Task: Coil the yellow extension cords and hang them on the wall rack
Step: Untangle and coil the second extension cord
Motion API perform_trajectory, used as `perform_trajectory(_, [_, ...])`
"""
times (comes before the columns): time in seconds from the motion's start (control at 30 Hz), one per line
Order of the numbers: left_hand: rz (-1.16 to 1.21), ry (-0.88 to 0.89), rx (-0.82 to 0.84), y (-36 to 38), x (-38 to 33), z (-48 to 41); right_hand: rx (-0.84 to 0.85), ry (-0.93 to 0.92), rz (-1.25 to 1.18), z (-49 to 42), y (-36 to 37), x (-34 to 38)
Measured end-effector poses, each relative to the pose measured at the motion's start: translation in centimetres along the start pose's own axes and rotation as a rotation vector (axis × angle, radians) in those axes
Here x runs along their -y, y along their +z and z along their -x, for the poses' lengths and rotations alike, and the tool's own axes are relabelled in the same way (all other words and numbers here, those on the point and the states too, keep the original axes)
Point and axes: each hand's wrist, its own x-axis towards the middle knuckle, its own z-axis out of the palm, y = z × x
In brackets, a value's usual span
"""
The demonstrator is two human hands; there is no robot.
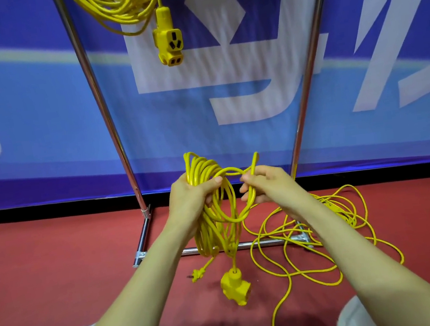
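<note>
Three yellow cords are visible. The left hand (191, 196) grips the top of the coiled cord (210, 235), fingers curled round the bundle. The right hand (266, 183) pinches one loop of it just beside. Its socket block (235, 287) hangs above the floor (57, 268). A loose cord (315, 237) lies on the floor at right, and a hung coil (120, 5) is on the rack (108, 117).

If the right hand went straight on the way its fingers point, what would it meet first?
Probably the coiled cord gripped by the left hand: the right hand points leftward at its hanging loops, seemingly at the same depth.
</note>
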Motion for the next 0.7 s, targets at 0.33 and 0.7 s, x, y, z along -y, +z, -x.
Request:
perform_trajectory(0.33, [0.005,-0.067,0.06,0.0,0.6,0.2,-0.253,-0.736,1.097,0.0,0.5,-1.9])
perform_trajectory(0.7, [-0.035,-0.078,0.033,-0.2,0.9,-0.4,0.258,-0.618,1.373,0.2,-0.1,-2.3])
